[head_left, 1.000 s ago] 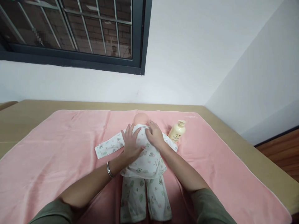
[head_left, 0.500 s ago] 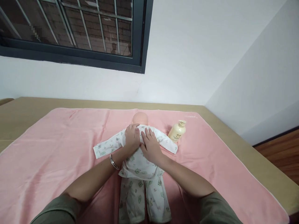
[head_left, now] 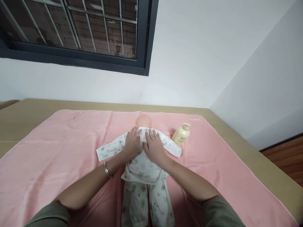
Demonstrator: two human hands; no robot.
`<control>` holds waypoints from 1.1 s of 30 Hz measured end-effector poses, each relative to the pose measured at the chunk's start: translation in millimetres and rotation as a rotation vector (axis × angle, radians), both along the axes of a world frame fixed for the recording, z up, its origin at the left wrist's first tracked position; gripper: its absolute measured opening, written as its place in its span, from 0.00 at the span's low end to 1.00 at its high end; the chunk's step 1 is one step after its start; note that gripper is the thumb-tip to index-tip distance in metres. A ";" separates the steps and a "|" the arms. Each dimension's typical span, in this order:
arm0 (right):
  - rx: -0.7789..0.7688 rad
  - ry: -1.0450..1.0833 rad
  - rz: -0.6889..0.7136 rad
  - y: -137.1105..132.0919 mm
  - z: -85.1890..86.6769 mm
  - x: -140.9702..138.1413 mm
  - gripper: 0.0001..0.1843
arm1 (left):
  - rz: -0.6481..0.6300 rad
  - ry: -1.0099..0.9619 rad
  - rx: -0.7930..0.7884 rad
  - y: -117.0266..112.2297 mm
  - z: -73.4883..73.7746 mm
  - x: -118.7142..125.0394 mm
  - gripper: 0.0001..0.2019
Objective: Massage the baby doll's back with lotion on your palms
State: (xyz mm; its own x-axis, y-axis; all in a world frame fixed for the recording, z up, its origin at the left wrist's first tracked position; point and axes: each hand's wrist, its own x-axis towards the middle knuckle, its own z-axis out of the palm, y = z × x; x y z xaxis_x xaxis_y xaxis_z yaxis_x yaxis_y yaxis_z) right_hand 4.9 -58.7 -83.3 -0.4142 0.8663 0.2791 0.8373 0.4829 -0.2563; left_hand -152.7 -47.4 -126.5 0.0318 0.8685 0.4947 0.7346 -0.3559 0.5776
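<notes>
A baby doll (head_left: 143, 121) lies on a pink sheet with its head toward the wall. It wears a white printed top (head_left: 144, 173) with long sleeves spread to both sides, and matching trousers (head_left: 136, 201). My left hand (head_left: 133, 144) rests on the left of the doll's upper body, fingers stretched toward its shoulder. Flat on the right side lies my right hand (head_left: 154, 148), its fingers a little apart. A silver bracelet (head_left: 107, 170) circles my left wrist. Both hands hide part of the top.
A cream pump bottle (head_left: 181, 135) leans or lies by the doll's right-hand sleeve. The pink sheet (head_left: 71, 142) covers most of a tan surface (head_left: 35, 110). Behind it are a white wall (head_left: 180, 63) and a dark-framed, barred window (head_left: 144, 37).
My left hand has slid slightly left and turned, so it lies flatter and farther from the right hand. My right hand stays nearly in place on the top. The view has shifted a little.
</notes>
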 end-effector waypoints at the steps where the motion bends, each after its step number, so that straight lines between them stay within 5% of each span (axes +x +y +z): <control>1: 0.015 0.012 0.041 -7.1 -1.9 1.7 0.30 | 0.004 0.009 -0.013 3.7 0.3 -1.2 0.28; 4: -0.012 0.059 0.077 -5.5 2.6 8.8 0.26 | 0.005 0.061 -0.032 0.5 -1.0 2.5 0.27; 10: -0.166 0.091 -0.007 41.3 23.5 12.7 0.23 | -0.076 0.086 0.020 -38.4 -8.9 10.9 0.28; 18: -0.009 0.031 0.069 -12.3 1.1 12.8 0.25 | 0.031 -0.007 0.040 7.8 4.9 4.0 0.24; 26: -0.170 0.065 -0.117 42.3 15.5 18.6 0.25 | -0.018 0.043 0.027 -41.8 -11.2 12.0 0.25; 33: 0.006 0.022 -0.001 -5.6 -0.7 10.7 0.27 | 0.107 0.040 0.079 19.0 1.1 8.8 0.24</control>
State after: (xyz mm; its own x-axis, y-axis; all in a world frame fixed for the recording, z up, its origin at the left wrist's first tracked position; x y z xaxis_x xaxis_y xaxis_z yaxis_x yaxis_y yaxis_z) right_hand 15.6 -64.2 -84.0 -0.4075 0.8648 0.2934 0.8319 0.4841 -0.2714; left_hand -144.0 -28.4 -125.4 -0.0375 0.8266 0.5616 0.7925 -0.3177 0.5205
